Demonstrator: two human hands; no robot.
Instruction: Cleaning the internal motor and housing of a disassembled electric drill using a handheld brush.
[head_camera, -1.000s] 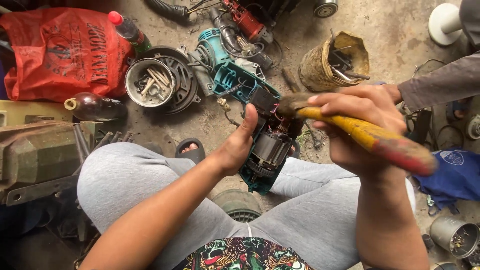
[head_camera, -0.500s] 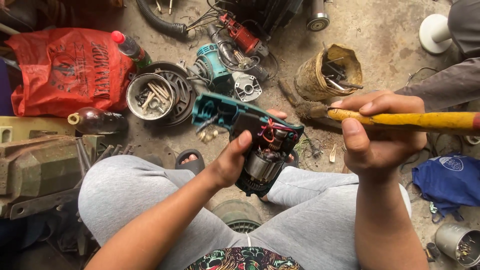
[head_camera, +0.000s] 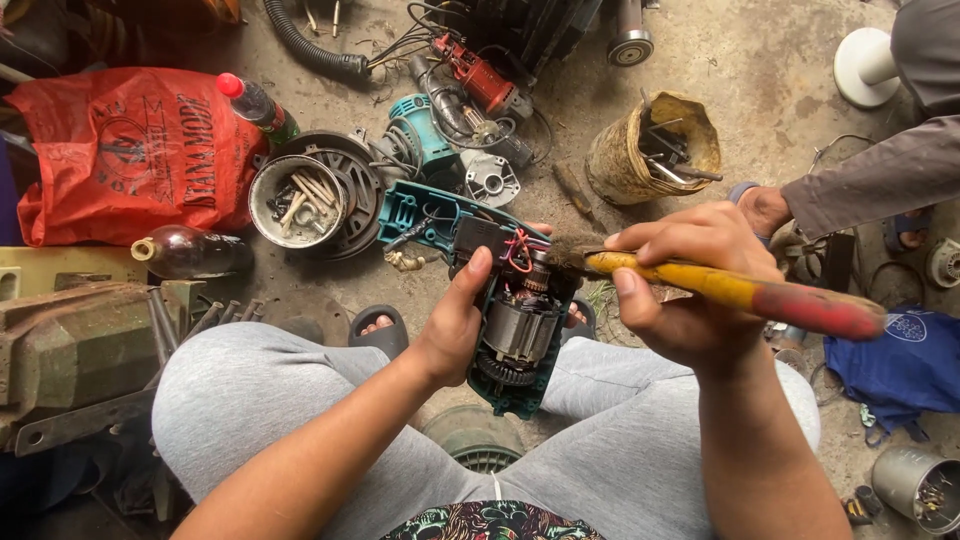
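My left hand (head_camera: 452, 325) grips an opened teal power tool (head_camera: 500, 300) over my lap, its motor, gear and red wires exposed. My right hand (head_camera: 690, 285) holds a yellow-and-red handled brush (head_camera: 740, 292), whose dirty bristles touch the wiring end of the motor. I sit on the concrete floor in grey trousers, with sandalled feet below the tool.
A red plastic bag (head_camera: 125, 150), a red-capped bottle (head_camera: 258, 108), a brown bottle (head_camera: 190, 252) and a round tin of parts (head_camera: 298, 200) lie left. A worn tin of tools (head_camera: 655, 150) stands behind. Another person's hand (head_camera: 765, 208) rests right. A green vise (head_camera: 70, 350) sits left.
The tool has turned more lengthwise and come up toward the camera. My right hand has swung the brush down so that its bristles now lie on the motor's wiring.
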